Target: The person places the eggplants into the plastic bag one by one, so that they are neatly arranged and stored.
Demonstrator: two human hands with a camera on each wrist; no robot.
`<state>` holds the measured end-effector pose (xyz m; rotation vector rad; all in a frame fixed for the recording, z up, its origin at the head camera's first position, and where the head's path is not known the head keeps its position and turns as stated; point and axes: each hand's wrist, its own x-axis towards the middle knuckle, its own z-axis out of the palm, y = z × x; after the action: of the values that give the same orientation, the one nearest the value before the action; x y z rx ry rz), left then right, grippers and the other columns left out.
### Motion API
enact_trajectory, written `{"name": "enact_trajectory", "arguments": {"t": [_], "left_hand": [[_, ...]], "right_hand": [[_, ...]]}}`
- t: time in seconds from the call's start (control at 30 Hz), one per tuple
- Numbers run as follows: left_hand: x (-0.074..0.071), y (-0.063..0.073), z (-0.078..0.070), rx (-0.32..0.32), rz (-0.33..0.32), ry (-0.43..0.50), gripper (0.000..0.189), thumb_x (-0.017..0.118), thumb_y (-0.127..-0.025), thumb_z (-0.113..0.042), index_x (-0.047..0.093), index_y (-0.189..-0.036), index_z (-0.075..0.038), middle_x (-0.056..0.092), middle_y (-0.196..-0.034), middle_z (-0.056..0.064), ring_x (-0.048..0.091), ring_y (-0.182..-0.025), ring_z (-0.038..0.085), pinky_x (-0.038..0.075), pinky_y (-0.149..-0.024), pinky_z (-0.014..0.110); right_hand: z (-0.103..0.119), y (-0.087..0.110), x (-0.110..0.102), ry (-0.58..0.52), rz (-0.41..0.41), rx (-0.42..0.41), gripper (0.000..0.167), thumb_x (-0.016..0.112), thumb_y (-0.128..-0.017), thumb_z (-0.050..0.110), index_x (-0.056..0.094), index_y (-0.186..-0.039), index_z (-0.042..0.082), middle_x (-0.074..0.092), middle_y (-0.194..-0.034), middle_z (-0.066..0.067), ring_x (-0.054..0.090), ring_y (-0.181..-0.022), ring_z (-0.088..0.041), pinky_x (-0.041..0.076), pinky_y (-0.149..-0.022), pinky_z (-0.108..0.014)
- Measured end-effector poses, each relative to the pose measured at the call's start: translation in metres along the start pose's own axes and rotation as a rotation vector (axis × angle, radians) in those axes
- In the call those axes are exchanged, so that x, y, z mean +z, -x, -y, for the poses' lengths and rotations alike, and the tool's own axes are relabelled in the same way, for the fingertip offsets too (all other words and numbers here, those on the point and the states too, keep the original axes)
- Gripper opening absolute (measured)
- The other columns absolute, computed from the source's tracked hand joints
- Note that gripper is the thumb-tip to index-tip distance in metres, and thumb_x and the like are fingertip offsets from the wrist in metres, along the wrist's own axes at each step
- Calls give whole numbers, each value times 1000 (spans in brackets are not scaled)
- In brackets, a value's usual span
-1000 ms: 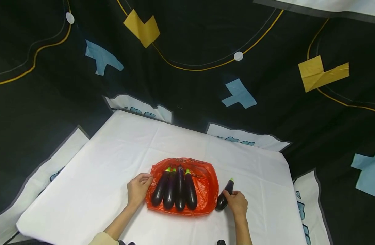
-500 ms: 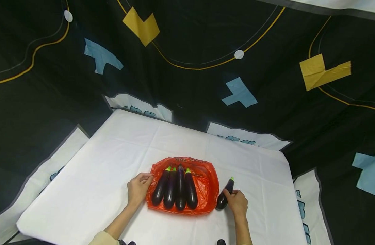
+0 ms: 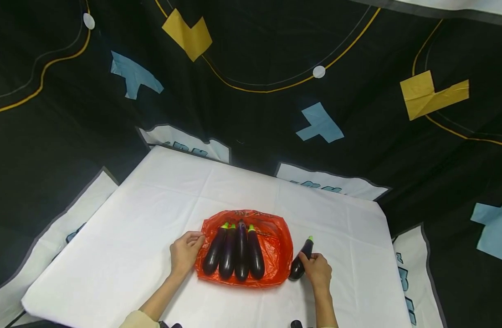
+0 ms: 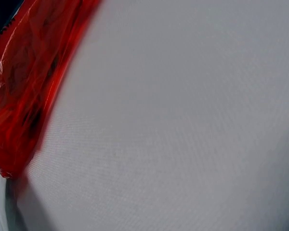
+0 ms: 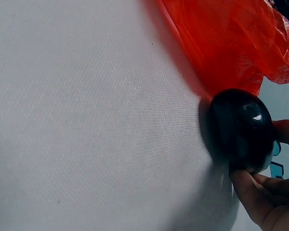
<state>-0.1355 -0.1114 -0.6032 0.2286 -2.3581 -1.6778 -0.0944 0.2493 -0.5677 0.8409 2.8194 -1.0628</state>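
Note:
Several dark purple eggplants (image 3: 234,255) with green stem ends lie side by side in a red plastic bag (image 3: 275,255), its mouth spread wide. On the bag's left side, my left hand (image 3: 185,252) pinches the rim between thumb and fingers. The left wrist view shows mainly the bag's side (image 4: 24,96). To the right of the bag, my right hand (image 3: 318,271) grips a single eggplant (image 3: 297,269) around its middle, stem end pointing away. Seen from the right wrist, this eggplant's rounded end (image 5: 243,130) is beside the bag, with fingers (image 5: 253,195) and thumb on its sides.
A white cloth (image 3: 169,191) covers the table. Behind it hangs a dark curtain (image 3: 251,118) with yellow and blue shapes. Small black objects (image 3: 296,324) show at the bottom edge of the head view.

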Motion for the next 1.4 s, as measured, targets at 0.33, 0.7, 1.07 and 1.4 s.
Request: {"name": "enact_trajectory", "arguments": {"t": [0.33, 0.7, 1.07, 1.4], "left_hand": [[-1, 1, 0, -11, 4, -5, 7, 72, -85, -14, 72, -88, -8, 73, -85, 6, 71, -81, 20, 52, -63, 13], [-2, 2, 2, -1, -5, -6, 6, 73, -84, -14, 72, -87, -9, 73, -83, 6, 71, -79, 19, 52, -61, 14], [-1, 2, 3, -11, 0, -7, 7, 73, -84, -15, 72, -88, -9, 73, -84, 6, 71, -79, 19, 52, -62, 14], [0, 0, 1, -28, 3, -21, 8, 73, -85, -15, 72, -89, -9, 73, -86, 8, 71, -81, 20, 53, -63, 15]], "right_hand": [[-2, 2, 1, -13, -8, 6, 54, 65, -86, 39, 61, -108, -10, 67, -90, -21, 61, -87, -38, 49, -72, -48], [11, 8, -12, -49, -66, -45, 50, 68, -85, 36, 61, -109, -6, 68, -86, -15, 62, -84, -34, 47, -68, -43], [43, 19, -29, -105, -102, -123, 47, 69, -85, 37, 63, -111, -2, 70, -95, -15, 64, -88, -31, 47, -74, -42], [63, 26, -39, -112, -110, -161, 46, 70, -84, 34, 62, -113, -1, 68, -96, -16, 67, -83, -27, 54, -70, -39]]}}
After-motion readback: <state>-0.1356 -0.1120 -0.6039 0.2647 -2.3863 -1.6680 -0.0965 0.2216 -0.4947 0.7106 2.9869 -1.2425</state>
